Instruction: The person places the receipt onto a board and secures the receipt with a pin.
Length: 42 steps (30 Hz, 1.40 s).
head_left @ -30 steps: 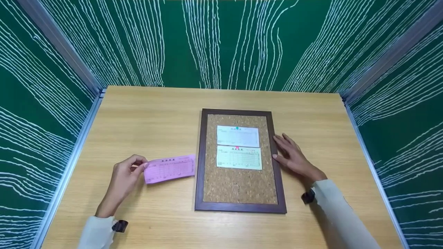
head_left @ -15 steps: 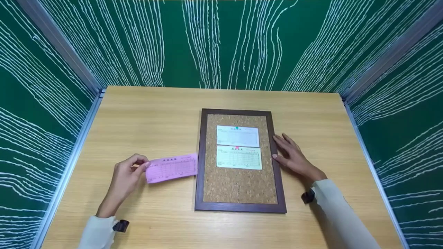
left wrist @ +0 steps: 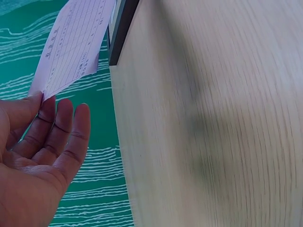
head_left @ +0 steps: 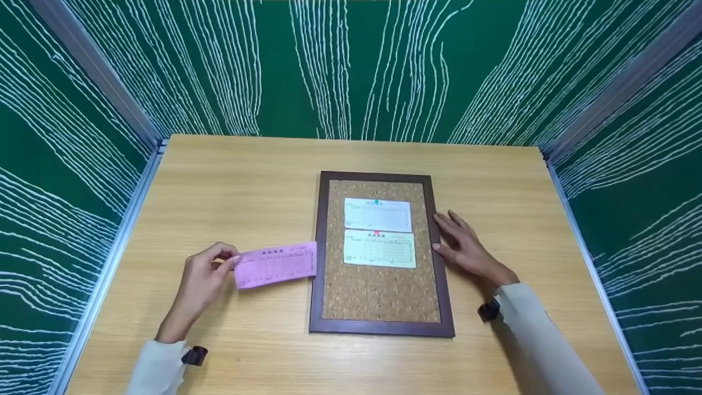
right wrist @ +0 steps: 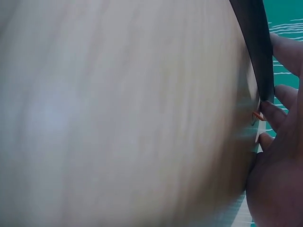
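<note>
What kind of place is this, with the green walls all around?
Probably a small work booth set up for recording, not a home. Green patterned walls close in a bare wooden table on three sides, and it holds only a cork board and a pink slip, with cameras strapped to the person's wrists.

From above at six o'clock, our head camera faces twelve; our wrist cameras sit close over the table (head_left: 230,181), sharing the board's frame (left wrist: 122,29).

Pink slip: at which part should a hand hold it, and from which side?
Its free left end, from the left, where the left hand pinches the pink slip now. The slip's right end reaches the cork board frame.
</note>
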Available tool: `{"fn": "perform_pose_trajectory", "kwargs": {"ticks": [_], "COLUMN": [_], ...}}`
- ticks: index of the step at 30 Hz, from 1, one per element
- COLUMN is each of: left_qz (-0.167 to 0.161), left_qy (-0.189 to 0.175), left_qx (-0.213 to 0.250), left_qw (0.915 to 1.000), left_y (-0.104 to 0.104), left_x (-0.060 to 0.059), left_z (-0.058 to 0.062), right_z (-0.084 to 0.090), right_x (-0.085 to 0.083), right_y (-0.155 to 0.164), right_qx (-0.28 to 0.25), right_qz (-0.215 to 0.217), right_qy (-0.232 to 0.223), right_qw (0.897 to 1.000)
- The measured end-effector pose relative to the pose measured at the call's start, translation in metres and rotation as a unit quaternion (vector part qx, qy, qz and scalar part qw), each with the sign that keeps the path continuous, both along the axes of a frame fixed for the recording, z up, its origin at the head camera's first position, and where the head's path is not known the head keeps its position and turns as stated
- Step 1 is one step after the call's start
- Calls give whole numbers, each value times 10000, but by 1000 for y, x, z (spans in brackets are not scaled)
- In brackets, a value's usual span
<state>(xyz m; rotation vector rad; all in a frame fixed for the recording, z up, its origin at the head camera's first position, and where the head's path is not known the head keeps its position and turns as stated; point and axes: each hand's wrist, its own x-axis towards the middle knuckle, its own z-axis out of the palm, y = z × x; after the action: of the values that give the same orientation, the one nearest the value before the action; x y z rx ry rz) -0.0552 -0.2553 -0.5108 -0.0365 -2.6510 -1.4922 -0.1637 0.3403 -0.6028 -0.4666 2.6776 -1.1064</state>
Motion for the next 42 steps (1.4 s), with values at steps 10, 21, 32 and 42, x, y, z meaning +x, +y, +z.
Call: {"fn": "perform_pose_trajectory", "kwargs": {"ticks": [10, 21, 32, 42], "left_qz": [-161, -187, -190, -209], "left_qy": [7, 38, -15, 16], "left_qx": [126, 235, 221, 190], "left_qw": [9998, 9995, 9996, 9996], "left_y": [6, 11, 15, 18], "left_x": [-3, -6, -7, -8], "left_z": [1, 2, 1, 3], "right_z": [0, 1, -1, 1], "right_x": [0, 3, 3, 4], "right_y": [2, 0, -1, -4], "right_qx": [-46, -161, -189, -225], "right_qz": [49, -140, -188, -97], "right_qy": [14, 1, -60, 145], "right_qw": [10000, 9998, 9996, 9996]}}
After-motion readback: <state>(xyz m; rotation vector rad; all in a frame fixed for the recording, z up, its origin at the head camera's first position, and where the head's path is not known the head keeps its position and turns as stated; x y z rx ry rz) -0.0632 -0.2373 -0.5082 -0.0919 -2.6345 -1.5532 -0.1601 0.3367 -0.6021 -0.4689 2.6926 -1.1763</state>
